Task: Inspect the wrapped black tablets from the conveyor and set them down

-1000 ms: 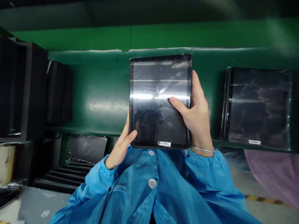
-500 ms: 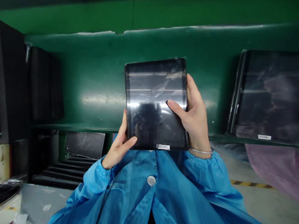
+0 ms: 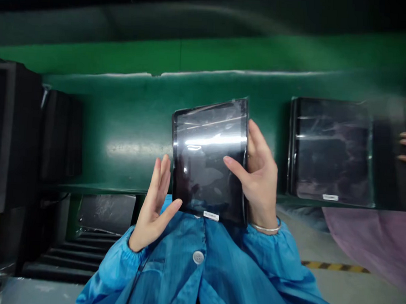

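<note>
Right hand [image 3: 260, 184] grips the wrapped tablet [image 3: 209, 159]; left hand [image 3: 156, 199] spread flat beside it.

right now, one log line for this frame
right hand: grips tablet by its right edge | left hand: open, thumb at tablet's lower left corner | second tablet: lying on green bench

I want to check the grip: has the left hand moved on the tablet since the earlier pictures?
Yes. The left hand has opened and come off the tablet; only its thumb touches the lower left corner, near the white label. The right hand holds on.
</note>
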A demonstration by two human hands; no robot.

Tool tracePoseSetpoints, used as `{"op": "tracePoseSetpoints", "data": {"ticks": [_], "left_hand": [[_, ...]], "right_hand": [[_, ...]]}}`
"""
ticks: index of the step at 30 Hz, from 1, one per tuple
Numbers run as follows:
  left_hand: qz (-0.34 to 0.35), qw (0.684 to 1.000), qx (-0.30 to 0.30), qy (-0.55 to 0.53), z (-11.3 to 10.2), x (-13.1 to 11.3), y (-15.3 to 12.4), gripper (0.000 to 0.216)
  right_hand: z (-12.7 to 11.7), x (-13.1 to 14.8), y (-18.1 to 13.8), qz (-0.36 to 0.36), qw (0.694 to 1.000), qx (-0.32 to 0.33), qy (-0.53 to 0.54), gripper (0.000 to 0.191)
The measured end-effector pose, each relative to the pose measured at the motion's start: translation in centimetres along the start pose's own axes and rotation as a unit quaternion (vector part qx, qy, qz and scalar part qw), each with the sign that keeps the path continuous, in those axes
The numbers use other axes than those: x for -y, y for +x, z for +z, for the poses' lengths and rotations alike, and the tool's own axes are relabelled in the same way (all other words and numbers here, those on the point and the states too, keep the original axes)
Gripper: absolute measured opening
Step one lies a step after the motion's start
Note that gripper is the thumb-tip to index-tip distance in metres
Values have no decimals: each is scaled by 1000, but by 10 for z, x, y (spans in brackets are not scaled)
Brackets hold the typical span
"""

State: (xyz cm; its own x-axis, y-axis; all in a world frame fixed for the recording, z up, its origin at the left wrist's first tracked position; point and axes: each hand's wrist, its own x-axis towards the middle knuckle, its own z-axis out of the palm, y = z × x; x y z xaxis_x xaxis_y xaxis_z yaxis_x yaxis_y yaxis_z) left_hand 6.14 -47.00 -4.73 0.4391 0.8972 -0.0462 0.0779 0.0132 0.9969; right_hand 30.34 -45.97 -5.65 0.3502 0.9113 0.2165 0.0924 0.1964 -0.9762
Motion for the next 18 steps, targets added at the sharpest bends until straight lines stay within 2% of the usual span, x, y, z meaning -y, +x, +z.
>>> {"op": "tracePoseSetpoints", "data": {"ticks": [4,7,12,18], "left_hand": [[34,993,-53,98,7,-5,22,76],[63,983,-98,144,9,-7,35,75],[106,969,-149,163,9,-25,44,76],[87,964,-182,172,9,-40,46,72]], "right_hand": [[14,34,-5,37,991,-12,129,72],[24,60,-14,49,983,-5,175,72],[34,86,-29,20,989,11,148,74],[41,99,-39,11,991,40,126,69]]}}
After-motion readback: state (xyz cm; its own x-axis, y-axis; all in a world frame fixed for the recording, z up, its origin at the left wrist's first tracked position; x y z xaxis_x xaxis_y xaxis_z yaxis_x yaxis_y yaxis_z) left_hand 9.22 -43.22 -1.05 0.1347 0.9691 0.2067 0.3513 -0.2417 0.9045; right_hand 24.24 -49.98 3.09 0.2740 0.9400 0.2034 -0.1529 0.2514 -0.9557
